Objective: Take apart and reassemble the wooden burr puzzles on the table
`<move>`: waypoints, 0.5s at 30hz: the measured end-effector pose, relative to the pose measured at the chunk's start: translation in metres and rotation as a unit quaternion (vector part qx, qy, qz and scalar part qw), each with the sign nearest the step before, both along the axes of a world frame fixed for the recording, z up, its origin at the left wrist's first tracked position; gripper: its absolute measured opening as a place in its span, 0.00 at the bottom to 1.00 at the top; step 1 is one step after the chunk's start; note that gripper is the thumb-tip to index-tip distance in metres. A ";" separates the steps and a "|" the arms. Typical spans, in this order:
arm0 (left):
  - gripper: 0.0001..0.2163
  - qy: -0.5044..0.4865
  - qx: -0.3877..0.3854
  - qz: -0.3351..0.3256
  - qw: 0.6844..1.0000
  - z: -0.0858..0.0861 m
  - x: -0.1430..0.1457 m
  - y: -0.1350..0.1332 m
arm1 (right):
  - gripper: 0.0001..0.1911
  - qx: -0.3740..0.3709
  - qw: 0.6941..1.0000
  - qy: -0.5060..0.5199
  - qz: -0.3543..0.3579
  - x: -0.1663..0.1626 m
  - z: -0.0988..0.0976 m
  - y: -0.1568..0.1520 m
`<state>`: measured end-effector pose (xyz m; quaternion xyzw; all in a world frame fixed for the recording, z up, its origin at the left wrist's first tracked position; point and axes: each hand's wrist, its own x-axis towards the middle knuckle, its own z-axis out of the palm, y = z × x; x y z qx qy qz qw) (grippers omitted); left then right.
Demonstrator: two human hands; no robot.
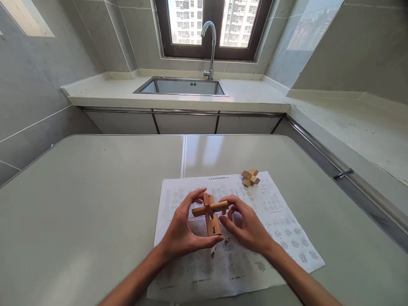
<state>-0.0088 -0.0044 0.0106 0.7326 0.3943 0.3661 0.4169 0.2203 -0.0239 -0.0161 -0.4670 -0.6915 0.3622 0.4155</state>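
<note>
A wooden cross-shaped puzzle (211,214) of interlocked sticks is held above a printed instruction sheet (274,216). My left hand (181,229) curls round its left side, thumb under the upright piece that bears a black mark. My right hand (247,225) pinches the right end of the horizontal stick with fingertips. A second, smaller wooden burr puzzle (250,177) lies on the sheet's far right corner, apart from both hands.
The sheet lies on a pale grey table (89,204) with a seam down its middle. Beyond it runs a counter with a steel sink (181,87) and a tap (210,46) under a window. Another counter (357,127) runs along the right.
</note>
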 end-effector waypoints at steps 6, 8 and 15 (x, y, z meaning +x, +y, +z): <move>0.46 -0.053 -0.049 -0.022 0.997 0.002 0.000 0.000 | 0.17 0.025 0.997 -0.025 0.069 -0.003 0.004 0.000; 0.46 -0.063 -0.059 -0.032 0.996 0.002 0.000 0.000 | 0.15 0.028 0.997 -0.025 0.069 -0.004 0.001 0.001; 0.46 -0.069 -0.071 -0.040 0.994 0.000 0.000 -0.001 | 0.08 0.056 0.996 -0.034 0.055 -0.002 -0.004 0.001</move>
